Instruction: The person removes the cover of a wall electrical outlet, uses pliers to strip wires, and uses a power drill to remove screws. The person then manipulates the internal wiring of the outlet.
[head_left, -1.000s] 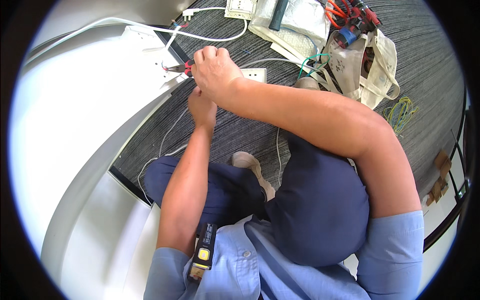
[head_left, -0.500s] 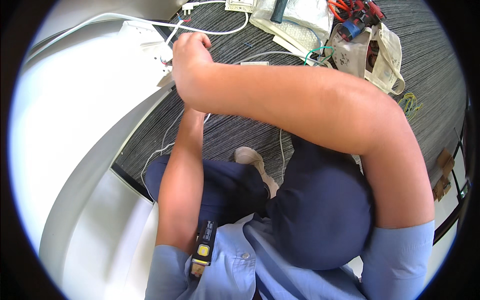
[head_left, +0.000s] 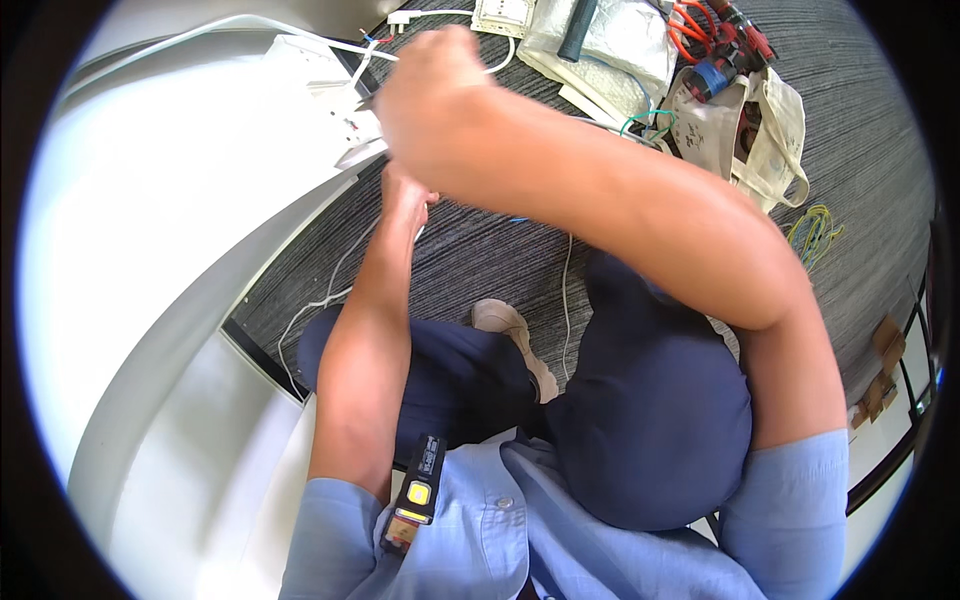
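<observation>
My right hand [head_left: 432,95] is smeared by motion and reaches across from the right, above my left. Its fingers do not show clearly. Beside it, a white fitting [head_left: 350,122] with small red marks sits at the edge of the bright white panel [head_left: 200,180]; glare washes out much of it. My left hand [head_left: 405,195] is just below, by the panel's dark edge, with its fingers curled closed. What it holds, if anything, is hidden. Thin red and blue wire ends [head_left: 376,39] stick out past the fitting, close to a white cable [head_left: 250,18].
At the top lie a white plug [head_left: 399,19], a white socket box [head_left: 503,14], a bubble-wrap bag [head_left: 610,60] and a dark tool handle [head_left: 577,32]. A red power tool [head_left: 742,45] lies by a cloth tote bag [head_left: 775,130]. Yellow-green wire [head_left: 816,238] is at the right.
My right hand has lifted and shifted right, away from the panel's edge, and is now blurred. More of my left hand and the white fitting shows. The whole view has shifted slightly.
</observation>
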